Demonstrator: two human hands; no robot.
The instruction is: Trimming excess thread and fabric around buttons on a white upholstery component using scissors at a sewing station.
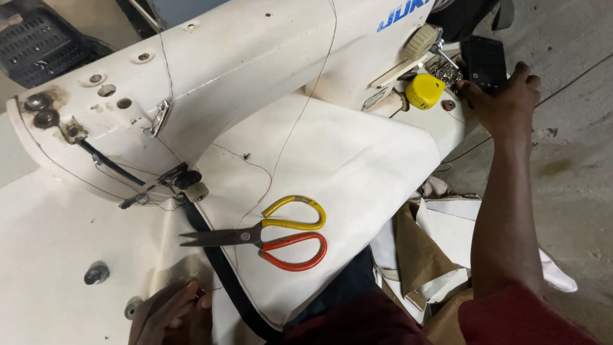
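My right hand [506, 101] reaches out to the right end of a cream sewing machine [255, 57], its fingers against the black box [485, 62] beside the handwheel area. My left hand [171, 313] rests at the lower edge on cream fabric [357, 160], pinching it next to a black strap [220, 262] that runs toward the needle. Scissors [268, 236] with one yellow and one red handle lie shut on the fabric between my hands.
A yellow knob [424, 91] and a ribbed dial [421, 41] sit on the machine's right end. Thin thread [300, 115] trails across the fabric. Brown and white fabric pieces [428, 249] lie below the table edge over a concrete floor [575, 160].
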